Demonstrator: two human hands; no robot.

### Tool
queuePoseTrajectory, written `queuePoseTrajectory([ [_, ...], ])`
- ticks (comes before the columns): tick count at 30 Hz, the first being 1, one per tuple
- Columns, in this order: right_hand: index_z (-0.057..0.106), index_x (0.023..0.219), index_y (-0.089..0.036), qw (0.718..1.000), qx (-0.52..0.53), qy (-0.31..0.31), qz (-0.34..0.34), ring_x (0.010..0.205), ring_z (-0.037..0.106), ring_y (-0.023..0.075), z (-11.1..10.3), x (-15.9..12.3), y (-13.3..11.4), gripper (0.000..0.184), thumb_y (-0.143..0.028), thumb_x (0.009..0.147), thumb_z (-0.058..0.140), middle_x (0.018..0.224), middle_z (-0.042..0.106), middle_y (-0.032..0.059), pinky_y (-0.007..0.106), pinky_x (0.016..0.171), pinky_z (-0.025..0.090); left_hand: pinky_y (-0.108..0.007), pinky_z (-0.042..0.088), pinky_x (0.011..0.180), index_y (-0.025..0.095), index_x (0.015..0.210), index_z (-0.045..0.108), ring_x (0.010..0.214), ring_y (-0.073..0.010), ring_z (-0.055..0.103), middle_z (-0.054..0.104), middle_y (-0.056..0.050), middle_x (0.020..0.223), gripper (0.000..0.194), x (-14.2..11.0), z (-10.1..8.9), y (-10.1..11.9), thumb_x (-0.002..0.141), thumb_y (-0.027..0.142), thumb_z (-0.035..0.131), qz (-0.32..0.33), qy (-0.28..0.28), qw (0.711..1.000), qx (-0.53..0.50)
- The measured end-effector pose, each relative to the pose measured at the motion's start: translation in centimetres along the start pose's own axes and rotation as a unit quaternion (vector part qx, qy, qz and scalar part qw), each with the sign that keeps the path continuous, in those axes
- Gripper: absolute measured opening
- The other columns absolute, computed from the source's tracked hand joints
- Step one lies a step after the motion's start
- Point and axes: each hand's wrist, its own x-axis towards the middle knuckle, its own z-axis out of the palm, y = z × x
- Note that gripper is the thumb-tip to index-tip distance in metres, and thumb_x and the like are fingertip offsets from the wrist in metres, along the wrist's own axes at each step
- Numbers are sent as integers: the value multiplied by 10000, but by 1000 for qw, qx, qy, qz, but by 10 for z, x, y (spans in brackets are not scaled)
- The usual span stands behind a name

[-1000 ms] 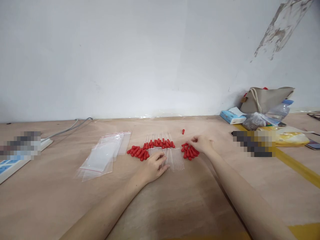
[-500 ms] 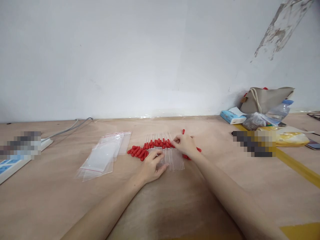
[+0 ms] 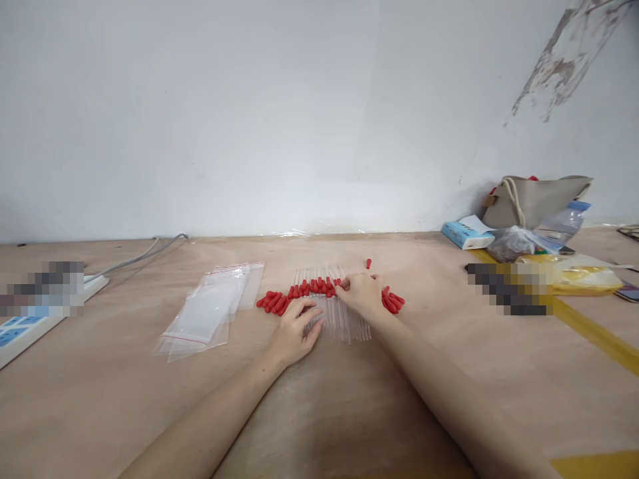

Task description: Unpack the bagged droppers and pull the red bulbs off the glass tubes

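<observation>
Clear thin glass tubes (image 3: 344, 326) lie side by side in front of me, and a second row of clear tubes (image 3: 319, 271) lies behind them. Across the join runs a line of red rubber dropper bulbs (image 3: 314, 286). My left hand (image 3: 295, 332) rests at the left side of the near tubes, fingers apart and holding nothing visible. At the right end of the red line my right hand (image 3: 362, 293) pinches a red dropper bulb (image 3: 337, 283), partly covered by the fingertips. Loose bulbs lie in a left pile (image 3: 273, 303) and a right pile (image 3: 393, 301).
Flat clear zip bags (image 3: 204, 313) overlap at the left. One single red bulb (image 3: 368, 263) lies farther back. A power strip (image 3: 30, 332) stands at far left. Toward the right are a blue tissue pack (image 3: 466, 234), a grey bag (image 3: 539, 203) and a yellow package (image 3: 579, 276).
My right hand has moved left from the right pile of bulbs to the right end of the red line. My left hand has shifted slightly left along the near tubes.
</observation>
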Motion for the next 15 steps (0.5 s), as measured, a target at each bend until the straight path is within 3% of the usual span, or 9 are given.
queuePoseTrajectory([
  [5,620,647,-205,992,108,70,-12,694,553,147,-16,-22,18,170,-324,721,523,669,637,4,320,764,309,-375,420,865,187,1126,503,997,-195,478,498,-92,1053,325,2,-4,3,802,186,487,-14,10,999,32],
  [9,615,731,-192,970,184,82,-136,625,513,126,-22,-48,36,152,-306,756,518,661,603,10,284,682,355,-429,350,934,204,1237,419,1125,-241,405,443,-114,1201,436,8,-7,7,808,233,493,1,10,993,116],
  [12,607,759,-195,950,195,82,-229,645,494,134,-17,-63,42,124,-281,776,519,653,582,13,293,674,355,-469,291,956,241,1191,476,1144,-256,399,482,-90,1209,385,9,-6,8,807,245,510,34,11,984,176],
  [15,595,792,-200,937,206,80,-271,672,491,135,-8,-70,41,96,-252,791,515,678,595,12,300,687,347,-503,206,986,270,1017,589,1036,-220,489,615,-24,1015,222,6,-4,7,807,236,523,68,-3,980,187],
])
